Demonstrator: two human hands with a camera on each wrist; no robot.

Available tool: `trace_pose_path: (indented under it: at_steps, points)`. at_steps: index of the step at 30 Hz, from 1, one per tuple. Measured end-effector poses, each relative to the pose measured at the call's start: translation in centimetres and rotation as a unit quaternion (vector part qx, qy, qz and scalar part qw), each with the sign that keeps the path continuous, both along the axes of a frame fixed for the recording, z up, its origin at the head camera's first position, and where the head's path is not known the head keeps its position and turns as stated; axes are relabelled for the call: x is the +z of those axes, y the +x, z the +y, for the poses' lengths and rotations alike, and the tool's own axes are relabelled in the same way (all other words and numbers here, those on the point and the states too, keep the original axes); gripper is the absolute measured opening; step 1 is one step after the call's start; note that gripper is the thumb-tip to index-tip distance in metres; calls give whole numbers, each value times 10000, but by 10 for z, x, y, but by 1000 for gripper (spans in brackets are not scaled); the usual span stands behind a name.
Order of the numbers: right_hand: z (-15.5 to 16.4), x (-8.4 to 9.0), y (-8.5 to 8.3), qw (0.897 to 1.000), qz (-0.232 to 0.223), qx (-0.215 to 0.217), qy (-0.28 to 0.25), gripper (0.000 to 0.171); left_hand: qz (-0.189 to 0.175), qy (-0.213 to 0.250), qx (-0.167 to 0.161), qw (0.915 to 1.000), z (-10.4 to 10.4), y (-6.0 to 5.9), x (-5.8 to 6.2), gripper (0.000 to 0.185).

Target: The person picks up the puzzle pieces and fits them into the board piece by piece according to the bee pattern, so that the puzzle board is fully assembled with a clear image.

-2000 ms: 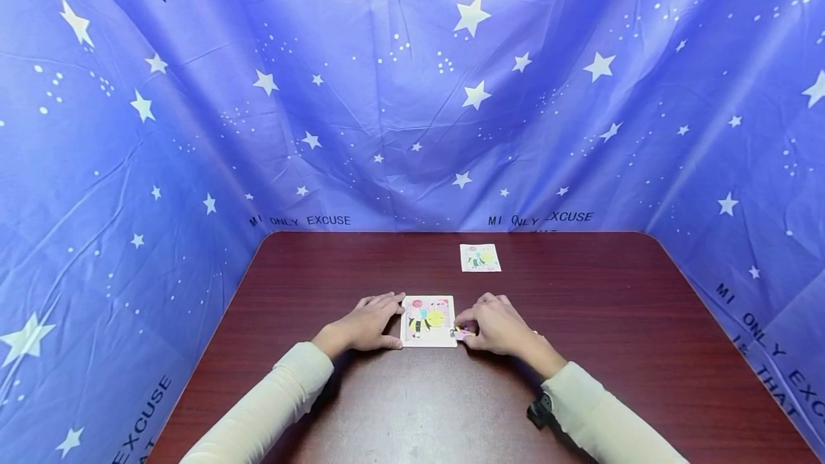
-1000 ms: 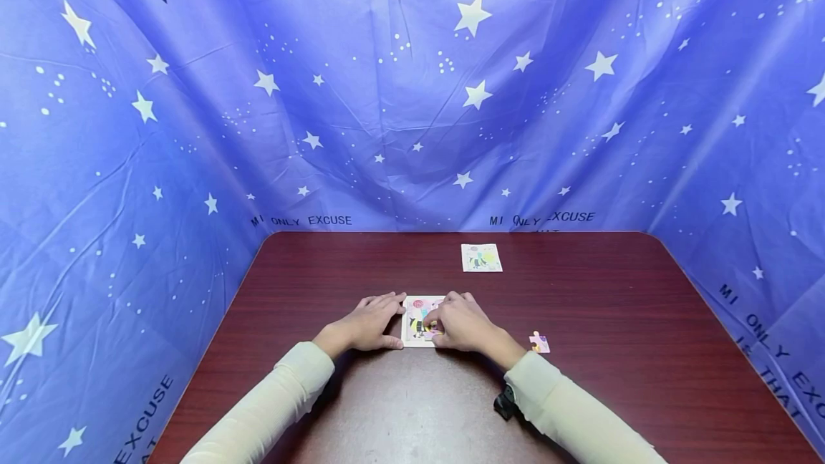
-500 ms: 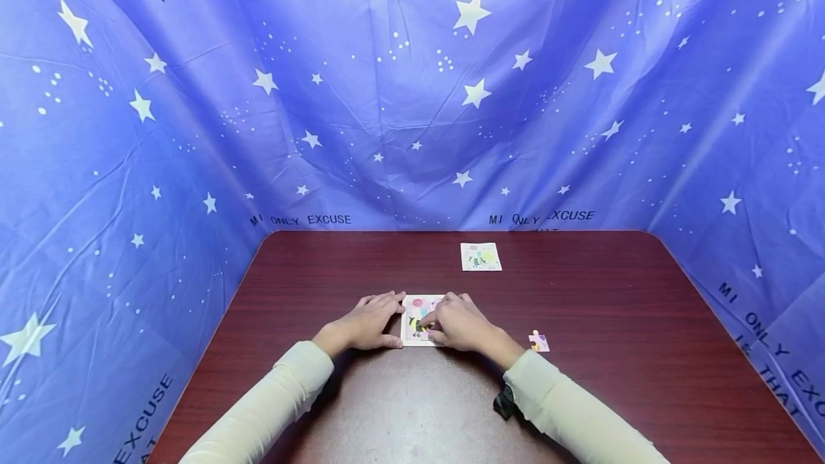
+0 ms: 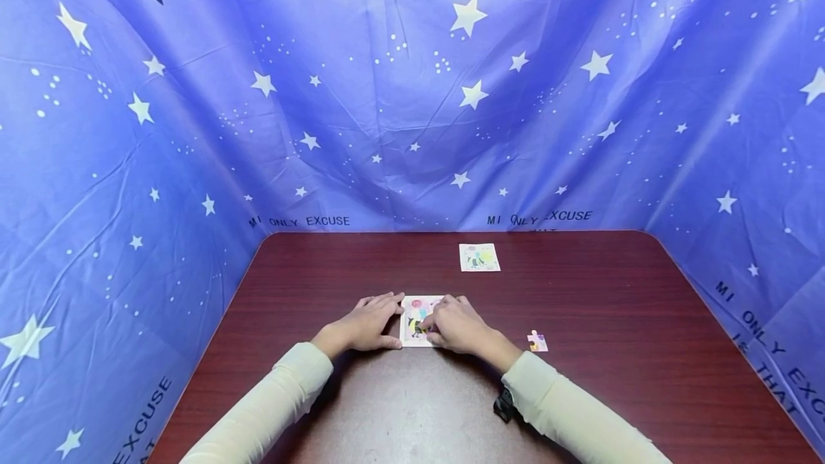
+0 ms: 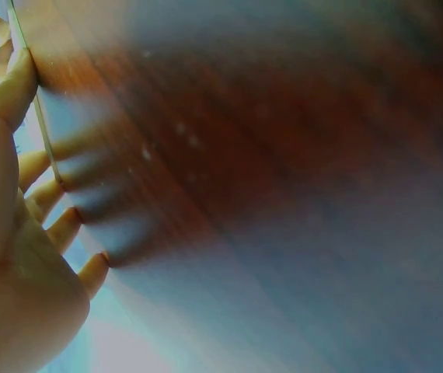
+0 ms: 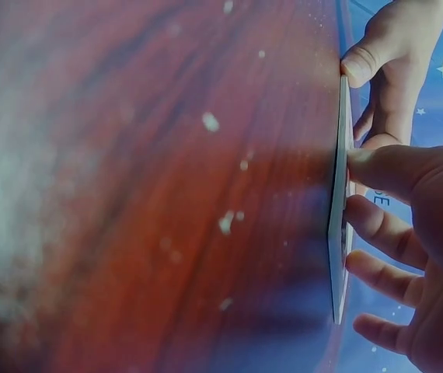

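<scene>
A square puzzle board (image 4: 412, 339) with a white border and a bee picture lies flat on the table. My left hand (image 4: 369, 322) rests at its left side, the thumb by the near left corner and the fingers along the edge. My right hand (image 4: 459, 324) lies over the board's right half, its fingertips pressing the picture. In the right wrist view the board (image 6: 336, 233) shows edge-on, with spread right fingers (image 6: 381, 225) touching its face; I see no piece between them. The right hand hides much of the picture. A loose jigsaw piece (image 4: 538, 341) lies right of this hand.
A small bee picture card (image 4: 480, 258) lies farther back on the dark red wooden table (image 4: 322, 263). Blue star-patterned cloth (image 4: 412, 113) surrounds the table at the back and on both sides.
My right hand has moved left from the board's right edge, where it held a jigsaw piece, onto the picture. The loose piece has come into sight. The left hand stays put.
</scene>
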State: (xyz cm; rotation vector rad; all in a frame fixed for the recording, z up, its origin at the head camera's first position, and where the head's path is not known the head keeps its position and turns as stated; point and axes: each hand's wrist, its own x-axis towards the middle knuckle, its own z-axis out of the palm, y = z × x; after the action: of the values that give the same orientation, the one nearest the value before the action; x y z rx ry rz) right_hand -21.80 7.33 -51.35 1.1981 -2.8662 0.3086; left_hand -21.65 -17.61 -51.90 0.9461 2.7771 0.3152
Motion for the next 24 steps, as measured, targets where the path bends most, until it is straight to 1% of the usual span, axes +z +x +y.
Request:
trace_pose_path:
  at_steps: [3, 11, 21, 24]
  points:
    - [2, 0, 0, 10000, -32, 72, 11, 23, -1, 19, -6, 10000, 0, 0, 0, 68]
    - [12, 6, 1, 9989, -208, 359, -204, 27, -35, 49, 12, 10000, 0, 1, 0, 68]
    - [45, 12, -4, 9989, -124, 335, -308, 27, 39, 26, 20, 10000, 0, 0, -1, 69]
    - [58, 13, -5, 9984, -221, 387, -352, 24, 36, 69, 6, 10000, -1, 0, -2, 68]
